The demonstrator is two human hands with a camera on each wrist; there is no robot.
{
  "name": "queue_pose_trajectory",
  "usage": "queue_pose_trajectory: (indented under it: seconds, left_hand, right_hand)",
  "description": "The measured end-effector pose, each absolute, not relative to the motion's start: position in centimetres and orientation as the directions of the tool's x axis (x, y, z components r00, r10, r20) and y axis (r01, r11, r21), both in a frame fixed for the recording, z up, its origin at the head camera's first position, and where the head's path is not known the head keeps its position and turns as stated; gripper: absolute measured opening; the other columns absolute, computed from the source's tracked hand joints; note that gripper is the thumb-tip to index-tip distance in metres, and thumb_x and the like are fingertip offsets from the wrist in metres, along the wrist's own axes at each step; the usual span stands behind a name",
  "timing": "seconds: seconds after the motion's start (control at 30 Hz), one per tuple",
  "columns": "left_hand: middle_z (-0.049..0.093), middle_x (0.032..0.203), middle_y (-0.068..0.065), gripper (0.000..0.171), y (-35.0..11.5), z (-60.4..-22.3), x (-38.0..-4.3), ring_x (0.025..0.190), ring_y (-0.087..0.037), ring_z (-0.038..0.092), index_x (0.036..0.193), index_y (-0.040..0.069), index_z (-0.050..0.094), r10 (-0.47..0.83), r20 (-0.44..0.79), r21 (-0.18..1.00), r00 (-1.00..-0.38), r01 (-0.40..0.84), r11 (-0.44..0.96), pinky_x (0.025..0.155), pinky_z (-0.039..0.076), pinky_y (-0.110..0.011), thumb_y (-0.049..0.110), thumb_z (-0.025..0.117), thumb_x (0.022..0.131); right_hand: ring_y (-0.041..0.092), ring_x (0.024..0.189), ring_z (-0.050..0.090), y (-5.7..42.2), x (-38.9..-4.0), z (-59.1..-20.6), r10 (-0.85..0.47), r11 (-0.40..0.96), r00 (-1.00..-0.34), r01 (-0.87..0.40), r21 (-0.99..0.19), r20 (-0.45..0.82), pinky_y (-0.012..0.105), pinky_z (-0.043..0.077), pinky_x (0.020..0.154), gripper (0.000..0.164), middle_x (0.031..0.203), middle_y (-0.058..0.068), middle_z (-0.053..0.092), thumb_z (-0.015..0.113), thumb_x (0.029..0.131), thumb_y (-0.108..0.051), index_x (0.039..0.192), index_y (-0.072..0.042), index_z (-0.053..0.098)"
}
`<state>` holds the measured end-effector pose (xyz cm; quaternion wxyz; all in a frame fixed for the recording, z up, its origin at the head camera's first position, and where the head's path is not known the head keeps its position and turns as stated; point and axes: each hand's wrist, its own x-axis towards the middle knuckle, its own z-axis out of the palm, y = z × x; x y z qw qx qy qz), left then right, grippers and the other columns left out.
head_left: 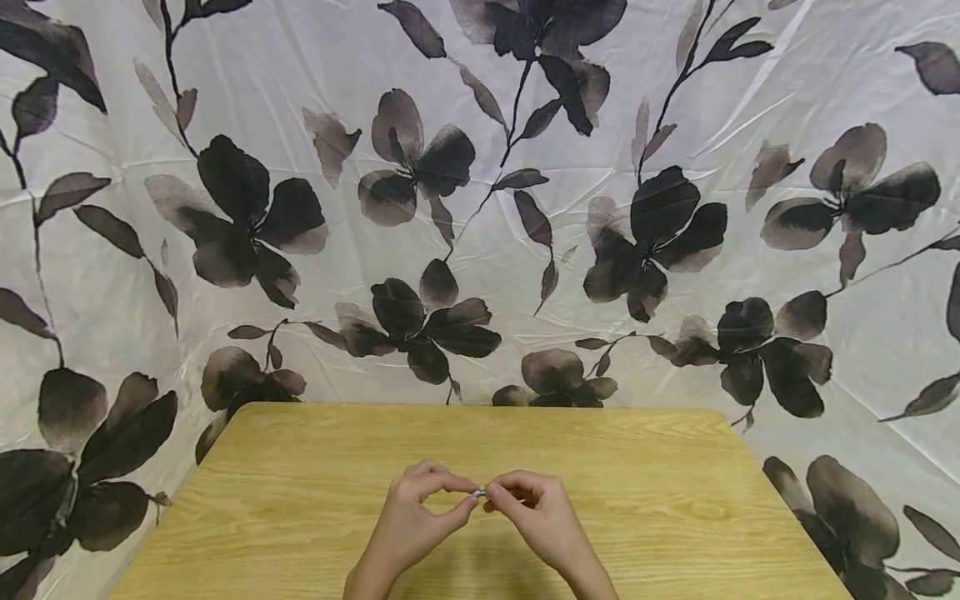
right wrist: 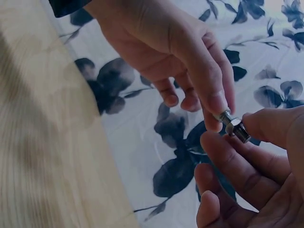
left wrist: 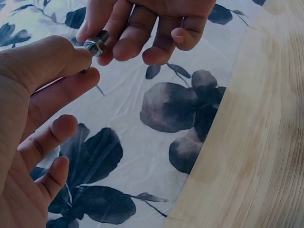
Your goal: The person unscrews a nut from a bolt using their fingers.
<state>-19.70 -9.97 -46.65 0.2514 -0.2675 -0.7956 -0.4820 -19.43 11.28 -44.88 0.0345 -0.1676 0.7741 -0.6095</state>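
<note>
A small silver threaded bolt (right wrist: 224, 115) with a hex nut (right wrist: 233, 126) partway along it is held up between the two hands, above the table. My left hand (head_left: 415, 510) pinches one end of the bolt between thumb and index finger; its other fingers are spread loosely in the left wrist view. From the other side, my right hand (head_left: 538, 510) has thumb and fingertips around the nut, close to the bolt's free threaded end. In the left wrist view the nut (left wrist: 95, 46) shows between both hands' fingertips. The left fingers hide the bolt's other end.
Below the hands lies a light wood-grain table (head_left: 300, 467) with rounded far corners. White cloth (head_left: 525, 275) printed with dark flowers hangs behind it and along both sides. A dark sleeve cuff (right wrist: 66, 6) shows at the left wrist.
</note>
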Motion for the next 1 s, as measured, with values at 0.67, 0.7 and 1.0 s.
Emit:
queue_pose_trajectory:
  seconds: [0.67, 0.7, 1.0]
  left_hand:
    - [0.067, 0.088, 0.017, 0.026, -9.82, -46.67, -19.63, 0.083, -0.004, 0.061, 0.091, 0.028, 0.081, 0.172, 0.664, 0.623, -0.727, 0.666, 0.411, 0.073, 0.050, -0.027, 0.007, 0.089, 0.078]
    - [0.067, 0.088, 0.018, 0.026, -9.82, -46.70, -19.66, 0.083, -0.004, 0.061, 0.091, 0.028, 0.081, 0.172, 0.664, 0.623, -0.728, 0.665, 0.412, 0.073, 0.050, -0.027, 0.007, 0.089, 0.078]
    - [0.069, 0.088, 0.016, 0.025, -9.87, -46.76, -19.78, 0.083, -0.005, 0.062, 0.092, 0.027, 0.080, 0.170, 0.665, 0.626, -0.728, 0.666, 0.406, 0.074, 0.051, -0.027, 0.007, 0.088, 0.080]
  right_hand:
    - [0.010, 0.093, 0.070, 11.29, -19.23, -44.66, -0.312, 0.190, -0.932, -0.252, -0.949, 0.185, 0.027, 0.058, 0.077, 0.021, 0.106, 0.014, 0.075, 0.073, 0.097, -0.020, 0.112, -0.006, 0.074]
    - [0.010, 0.094, 0.070, 11.29, -19.23, -44.63, -0.313, 0.189, -0.932, -0.252, -0.949, 0.185, 0.027, 0.058, 0.077, 0.021, 0.107, 0.014, 0.074, 0.073, 0.097, -0.020, 0.112, -0.005, 0.073]
    - [0.012, 0.097, 0.069, 11.51, -19.25, -44.80, -0.315, 0.141, -0.911, -0.321, -0.937, 0.265, 0.030, 0.058, 0.077, 0.013, 0.114, 0.018, 0.071, 0.073, 0.097, -0.016, 0.106, -0.007, 0.074]
